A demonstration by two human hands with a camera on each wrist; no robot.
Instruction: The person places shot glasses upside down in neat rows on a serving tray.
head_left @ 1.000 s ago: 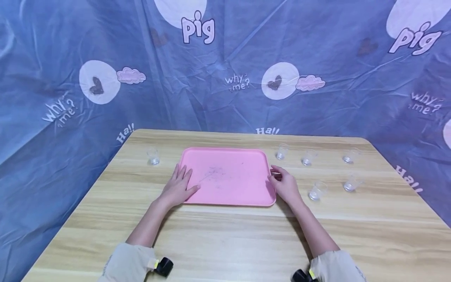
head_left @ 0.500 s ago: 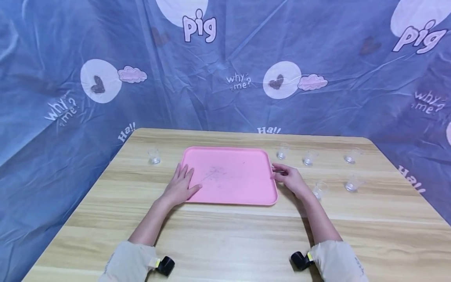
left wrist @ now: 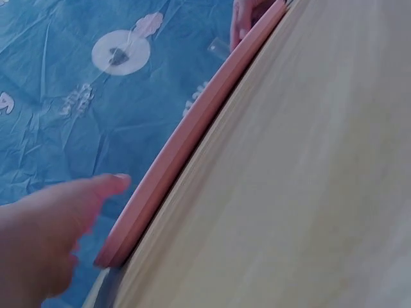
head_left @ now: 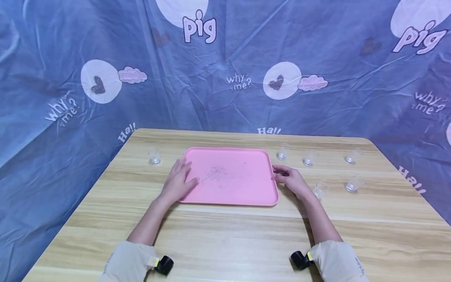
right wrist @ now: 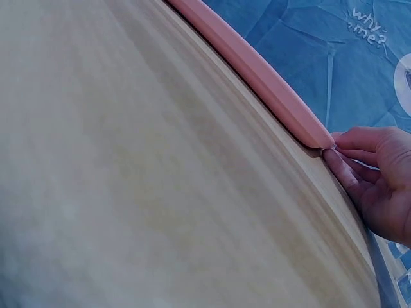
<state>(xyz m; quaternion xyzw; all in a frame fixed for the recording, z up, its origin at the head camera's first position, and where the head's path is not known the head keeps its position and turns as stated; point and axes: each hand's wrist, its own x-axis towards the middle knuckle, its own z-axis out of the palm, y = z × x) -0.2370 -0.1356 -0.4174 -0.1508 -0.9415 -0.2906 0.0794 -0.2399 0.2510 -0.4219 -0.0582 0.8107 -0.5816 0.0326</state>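
A pink rectangular tray [head_left: 236,180] lies flat on the wooden table in the head view. At its left side my left hand [head_left: 176,182] is spread over the rim, fingers fairly straight and thumb above the tray's surface. In the left wrist view this hand [left wrist: 45,234] stands a little apart from the tray's edge [left wrist: 176,144]. My right hand [head_left: 289,181] is at the right rim with bent fingers, thumb tip on the edge. The right wrist view has its thumb and fingers pinching near the tray's corner [right wrist: 314,136]. The undersides of the fingers are partly hidden.
One small clear cup [head_left: 154,156] stands left of the tray. Several more stand to the right, including a cup [head_left: 282,152] close to the tray and a cup [head_left: 320,189] beside my right forearm. A blue printed cloth [head_left: 225,105] hangs behind the table [head_left: 225,239].
My left hand has lifted slightly and shifted left from the tray's surface. The right hand has moved a little outward, its thumb now at the rim. The tray has barely moved.
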